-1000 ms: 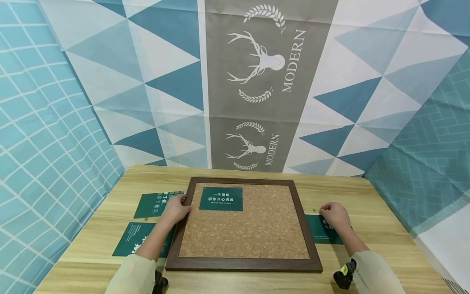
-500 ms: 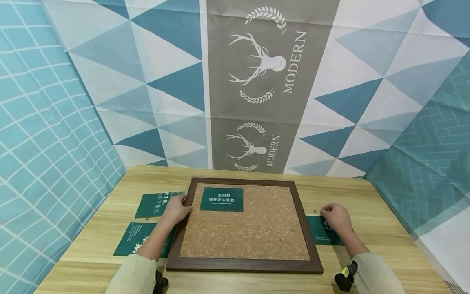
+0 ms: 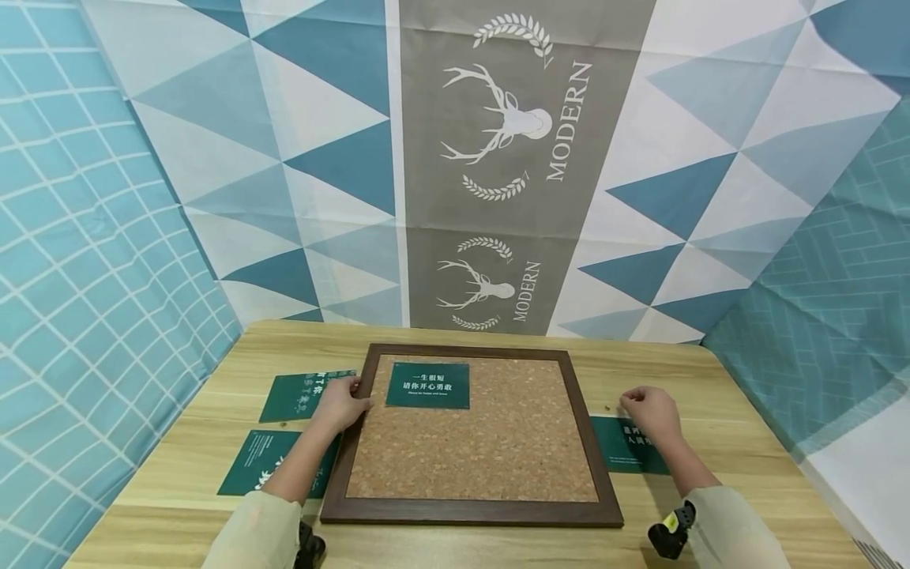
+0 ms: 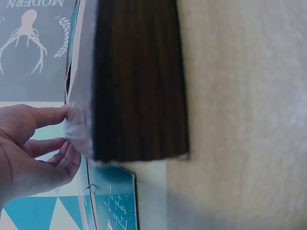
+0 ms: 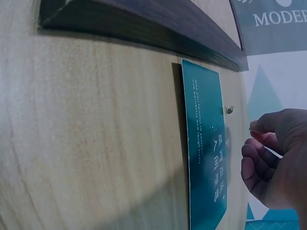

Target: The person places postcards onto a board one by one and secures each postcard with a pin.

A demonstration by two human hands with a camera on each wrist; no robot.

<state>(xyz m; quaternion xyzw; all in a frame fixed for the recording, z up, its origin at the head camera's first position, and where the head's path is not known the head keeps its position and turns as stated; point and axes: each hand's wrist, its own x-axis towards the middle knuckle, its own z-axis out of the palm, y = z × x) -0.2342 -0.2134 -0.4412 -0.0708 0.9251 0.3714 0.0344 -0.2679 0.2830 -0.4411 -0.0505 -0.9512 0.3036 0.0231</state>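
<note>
My left hand (image 3: pixel 341 405) grips the left side of the brown-framed cork board (image 3: pixel 476 450); its thumb and fingers also meet that edge in the left wrist view. A green card (image 3: pixel 428 385) with white writing lies on the cork at the upper left. My right hand (image 3: pixel 652 415) hovers over another green card (image 3: pixel 617 446) on the table, right of the board. Its thumb and index finger pinch a tiny pale thing (image 5: pixel 252 128), too small to make out clearly. Beside that card lies a small metallic pushpin (image 5: pixel 229 109).
Two more green cards lie left of the board, an upper card (image 3: pixel 287 397) and a lower card (image 3: pixel 245 462) partly under my left forearm. A tiny pin-like object (image 3: pixel 283 424) sits between them. Patterned cloth (image 3: pixel 341 197) stands behind the wooden table (image 3: pixel 171 474).
My right hand has risen slightly and uncovered more of the writing on the card below it. The left hand keeps its place on the board's frame.
</note>
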